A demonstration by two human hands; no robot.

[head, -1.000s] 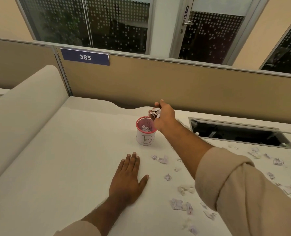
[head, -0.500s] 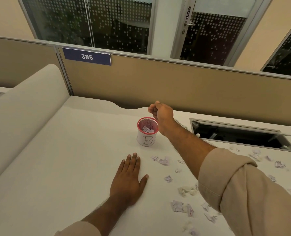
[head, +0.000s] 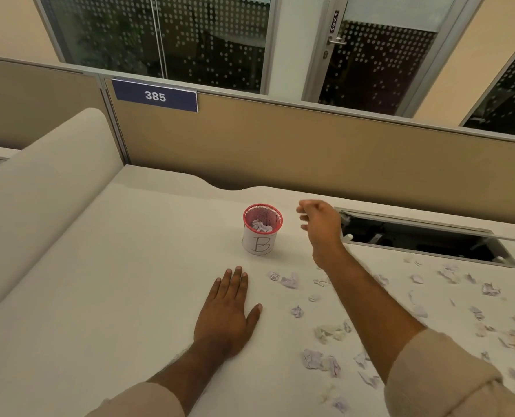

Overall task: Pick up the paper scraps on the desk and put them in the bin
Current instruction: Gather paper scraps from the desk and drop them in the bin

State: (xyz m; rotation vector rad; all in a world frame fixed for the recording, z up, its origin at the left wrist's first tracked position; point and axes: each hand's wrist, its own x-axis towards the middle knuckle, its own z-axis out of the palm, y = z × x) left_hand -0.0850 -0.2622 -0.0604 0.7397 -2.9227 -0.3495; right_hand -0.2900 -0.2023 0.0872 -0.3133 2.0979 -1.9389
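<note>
At three o'clock of the red mesh bin (head: 262, 228), my right grip (head: 319, 219) is hovering loosely spread, empty; my left grip (head: 226, 311) is lying flat on the surface (head: 99, 296); paper scraps (head: 319, 358) are littering four o'clock.

1. The tabletop (head: 136, 296) looked smooth and matt, off-white.
2. The bin (head: 262, 228) was red wire mesh, wrapped below in a white paper label.
3. The paper scraps (head: 312, 358) were crumpled and matt.
4. The partition (head: 310, 152) seemed tan cloth with a metal top rail.
5. The sleeve (head: 449, 377) was beige cloth.
</note>
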